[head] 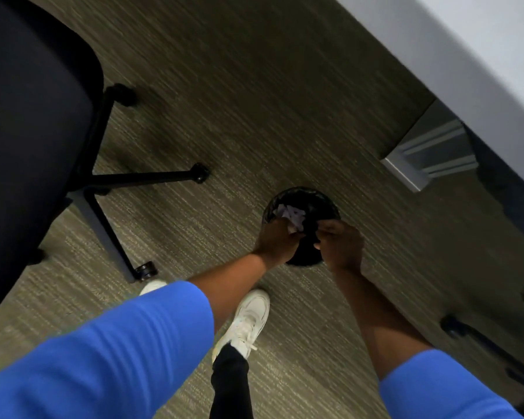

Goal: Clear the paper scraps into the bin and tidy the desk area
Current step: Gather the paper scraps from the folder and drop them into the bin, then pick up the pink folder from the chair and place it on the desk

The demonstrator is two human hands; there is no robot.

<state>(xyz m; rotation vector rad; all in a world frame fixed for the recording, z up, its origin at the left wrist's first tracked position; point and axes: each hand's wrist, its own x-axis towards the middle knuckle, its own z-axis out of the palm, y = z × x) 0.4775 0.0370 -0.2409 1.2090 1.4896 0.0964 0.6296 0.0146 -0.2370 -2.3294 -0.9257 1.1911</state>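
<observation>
Blue sleeves (127,352) are filling the bottom of the view, both forearms reaching down and forward past a white sneaker (250,320) planted on the grey-green carpet (254,86). Off to one side, the black office chair (28,116) is sitting with its wheeled legs splayed, and the pale desk edge (481,71) is running along the other side, well apart from the chair.

Between them, on the floor, the small black-lined bin (301,226) is standing straight ahead of the hands, mouth up. Both hands are hovering right over its near rim. The left hand (277,241) is curling its fingers, pinching what looks like a pale paper scrap (294,228) at the fingertips; the blur is making it hard to be sure. The right hand (342,244) is bunching loosely beside it, and I cannot tell whether it is holding anything.

More paper scraps (289,211) are already lying inside the bin, toward its far side. What matters now, I'd say: the bin opening is directly beneath the left fingertips, so letting go should send that scrap straight down. The left hand is the nearer one to the pile.
</observation>
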